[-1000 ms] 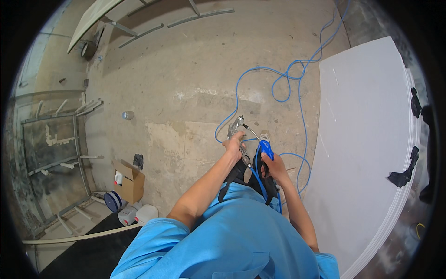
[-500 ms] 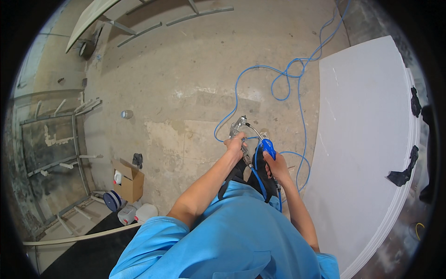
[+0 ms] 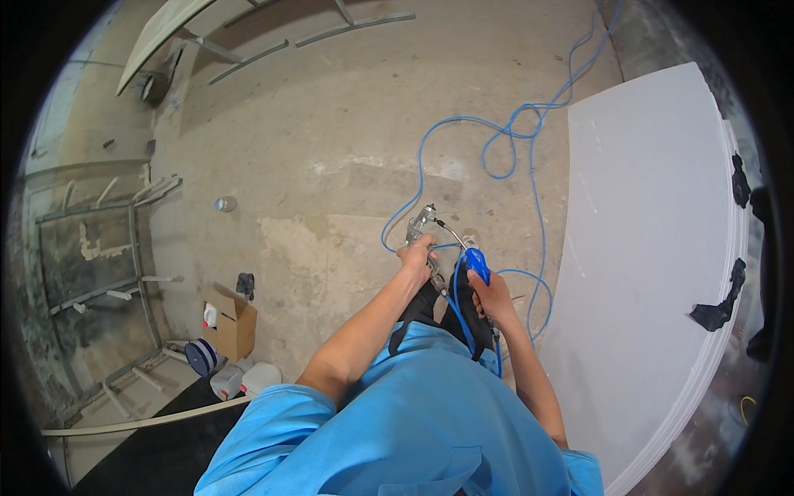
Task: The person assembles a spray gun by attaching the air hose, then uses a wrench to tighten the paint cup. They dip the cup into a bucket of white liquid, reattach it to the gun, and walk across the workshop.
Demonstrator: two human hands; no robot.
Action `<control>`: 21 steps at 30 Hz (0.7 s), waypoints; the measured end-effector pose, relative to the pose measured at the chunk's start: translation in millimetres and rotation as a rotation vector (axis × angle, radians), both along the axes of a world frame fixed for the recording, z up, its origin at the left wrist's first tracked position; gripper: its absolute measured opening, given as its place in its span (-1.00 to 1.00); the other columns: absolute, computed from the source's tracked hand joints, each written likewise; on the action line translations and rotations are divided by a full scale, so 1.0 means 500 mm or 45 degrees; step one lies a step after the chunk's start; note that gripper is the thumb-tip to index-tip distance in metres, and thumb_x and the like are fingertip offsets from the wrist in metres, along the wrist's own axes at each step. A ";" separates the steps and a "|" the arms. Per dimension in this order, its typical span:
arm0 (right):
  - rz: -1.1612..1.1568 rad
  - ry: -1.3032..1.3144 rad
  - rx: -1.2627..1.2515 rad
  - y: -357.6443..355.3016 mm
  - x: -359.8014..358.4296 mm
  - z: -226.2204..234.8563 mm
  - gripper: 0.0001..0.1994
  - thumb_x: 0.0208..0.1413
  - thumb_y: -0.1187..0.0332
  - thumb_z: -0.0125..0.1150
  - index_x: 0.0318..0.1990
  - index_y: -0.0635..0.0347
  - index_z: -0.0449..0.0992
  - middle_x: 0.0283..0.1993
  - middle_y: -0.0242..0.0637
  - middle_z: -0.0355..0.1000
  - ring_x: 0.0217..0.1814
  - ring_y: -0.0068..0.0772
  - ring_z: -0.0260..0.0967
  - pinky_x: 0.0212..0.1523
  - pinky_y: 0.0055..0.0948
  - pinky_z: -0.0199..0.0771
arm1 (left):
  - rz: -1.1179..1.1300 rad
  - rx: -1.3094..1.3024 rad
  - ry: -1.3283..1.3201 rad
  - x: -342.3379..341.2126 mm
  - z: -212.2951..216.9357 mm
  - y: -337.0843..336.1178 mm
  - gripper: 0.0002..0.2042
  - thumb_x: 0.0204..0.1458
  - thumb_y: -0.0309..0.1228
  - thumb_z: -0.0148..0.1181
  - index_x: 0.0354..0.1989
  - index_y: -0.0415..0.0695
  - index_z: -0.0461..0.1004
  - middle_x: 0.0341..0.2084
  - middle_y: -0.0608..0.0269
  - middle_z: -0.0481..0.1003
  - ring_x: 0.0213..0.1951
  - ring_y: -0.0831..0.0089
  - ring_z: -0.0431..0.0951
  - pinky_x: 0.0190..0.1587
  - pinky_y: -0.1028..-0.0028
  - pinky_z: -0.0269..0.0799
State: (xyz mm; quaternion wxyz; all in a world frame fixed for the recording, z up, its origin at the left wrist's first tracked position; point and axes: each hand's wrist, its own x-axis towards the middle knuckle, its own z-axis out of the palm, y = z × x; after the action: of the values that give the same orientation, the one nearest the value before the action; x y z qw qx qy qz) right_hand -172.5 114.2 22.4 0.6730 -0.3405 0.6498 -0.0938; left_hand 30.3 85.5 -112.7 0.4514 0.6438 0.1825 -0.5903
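My left hand (image 3: 417, 254) is closed round the handle of a silver metal air tool that looks like a spray gun (image 3: 421, 220). Its head points away from me, and a blue hose runs from the handle's lower end. In my right hand (image 3: 495, 298) is a blue air blow gun (image 3: 477, 263), gripped by its handle. The blow gun's thin bent nozzle reaches to the side of the spray gun's head; whether the tip touches it I cannot tell.
A blue air hose (image 3: 422, 165) loops over the concrete floor ahead. White boards (image 3: 645, 248) are stacked at the right. To the left are a cardboard box (image 3: 232, 329), a cable reel (image 3: 200, 357), plastic jugs (image 3: 261, 378) and a metal frame (image 3: 134, 264).
My left hand and the spray gun have shifted very slightly left. The blow gun stays at its side, in nearly the same place.
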 end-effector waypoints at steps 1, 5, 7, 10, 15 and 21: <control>0.002 0.004 -0.002 0.000 0.000 -0.002 -0.60 0.37 -0.03 0.14 -0.29 0.16 0.42 -0.62 -0.42 0.33 -0.69 -0.57 0.30 -0.70 -0.49 0.32 | 0.002 -0.013 0.006 0.001 -0.003 0.001 -0.22 -0.10 -0.67 0.38 0.16 -0.35 -0.12 -0.25 -0.03 0.45 -0.48 0.33 0.47 -0.67 0.41 0.36; -0.014 -0.025 -0.006 0.001 0.001 -0.003 -0.60 0.37 -0.02 0.14 -0.29 0.16 0.41 -0.62 -0.42 0.33 -0.69 -0.58 0.29 -0.70 -0.49 0.32 | 0.010 -0.037 0.017 -0.005 -0.001 -0.001 -0.23 -0.11 -0.66 0.38 0.16 -0.35 -0.10 -0.26 -0.02 0.45 -0.49 0.34 0.46 -0.67 0.41 0.36; -0.001 -0.012 -0.011 0.001 0.002 -0.001 -0.60 0.37 -0.02 0.14 -0.29 0.16 0.41 -0.62 -0.42 0.33 -0.69 -0.58 0.29 -0.70 -0.49 0.31 | 0.011 -0.012 -0.028 -0.010 0.011 -0.003 -0.43 -0.09 -0.65 0.36 0.01 -0.33 0.09 -0.32 0.02 0.45 -0.53 0.36 0.45 -0.68 0.43 0.34; -0.002 0.005 -0.023 0.001 0.005 0.004 -0.60 0.38 -0.02 0.14 -0.29 0.16 0.41 -0.63 -0.42 0.33 -0.69 -0.58 0.29 -0.70 -0.49 0.31 | 0.001 0.046 -0.112 -0.019 0.035 -0.007 -0.81 -0.07 -0.63 0.33 -0.29 -0.30 0.46 -0.44 0.11 0.45 -0.61 0.40 0.42 -0.68 0.46 0.32; -0.021 0.007 -0.034 0.001 0.005 0.007 -0.60 0.37 -0.02 0.14 -0.28 0.18 0.42 -0.64 -0.42 0.32 -0.70 -0.57 0.28 -0.71 -0.48 0.30 | -0.019 0.022 -0.104 -0.025 0.048 -0.020 -0.79 -0.09 -0.61 0.35 -0.28 -0.29 0.45 -0.42 0.11 0.44 -0.63 0.38 0.39 -0.67 0.39 0.32; -0.011 0.028 -0.074 0.007 -0.005 -0.011 -0.58 0.33 -0.04 0.17 -0.35 0.16 0.45 -0.62 -0.37 0.36 -0.69 -0.51 0.30 -0.68 -0.40 0.29 | -0.117 -0.067 -0.130 -0.021 0.026 -0.018 -0.72 -0.04 -0.58 0.35 -0.16 -0.26 0.43 -0.33 0.05 0.46 -0.59 0.34 0.42 -0.60 0.31 0.42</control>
State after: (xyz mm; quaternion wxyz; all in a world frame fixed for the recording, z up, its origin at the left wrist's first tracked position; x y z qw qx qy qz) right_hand -174.9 117.8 16.8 0.6553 -0.3580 0.6557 -0.1116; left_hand 19.8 76.5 -99.7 0.4495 0.6685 0.1140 -0.5815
